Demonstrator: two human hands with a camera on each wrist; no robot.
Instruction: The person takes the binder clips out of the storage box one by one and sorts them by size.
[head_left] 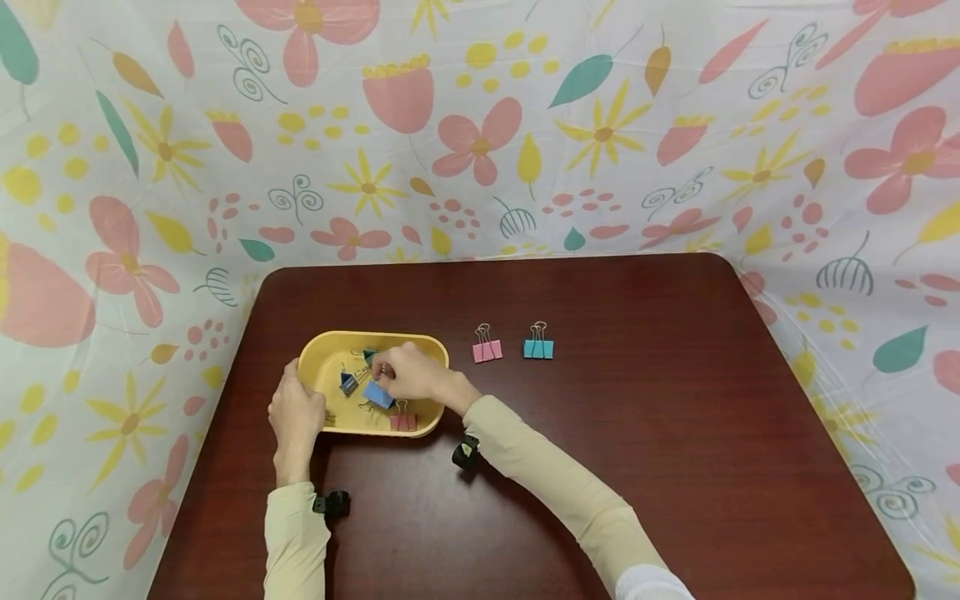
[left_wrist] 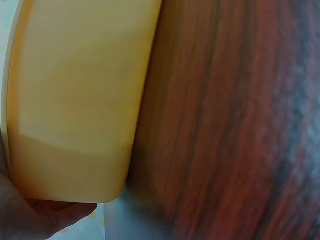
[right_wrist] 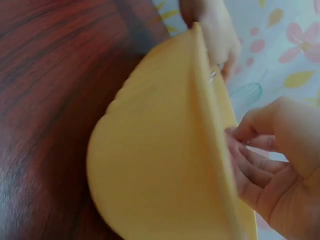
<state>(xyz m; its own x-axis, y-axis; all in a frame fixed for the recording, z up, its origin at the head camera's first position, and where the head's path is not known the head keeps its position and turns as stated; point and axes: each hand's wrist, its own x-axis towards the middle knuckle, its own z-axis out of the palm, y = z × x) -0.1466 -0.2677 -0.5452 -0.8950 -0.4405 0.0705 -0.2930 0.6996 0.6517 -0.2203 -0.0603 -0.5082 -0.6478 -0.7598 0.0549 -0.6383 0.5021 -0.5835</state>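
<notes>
Head view: high, facing forward and down, set back, taking in dark red-brown wood-grain table (head_left: 712, 400) and white floral-print cloth (head_left: 480, 50). Left wrist view: very close, tilted, on outer wall of yellow rounded plastic tray (left_wrist: 75, 100). Right wrist view: close, tilted, looking along tray toward left hand (right_wrist: 217, 37), both shared with head view.

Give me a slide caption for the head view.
Left hand grips a yellow tray while the right hand reaches among binder clips inside.

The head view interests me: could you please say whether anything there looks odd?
Nothing obvious looks spilled or damaged; the pink metal binder clip and turquoise metal binder clip sit side by side, right of the yellow rounded plastic tray.
</notes>
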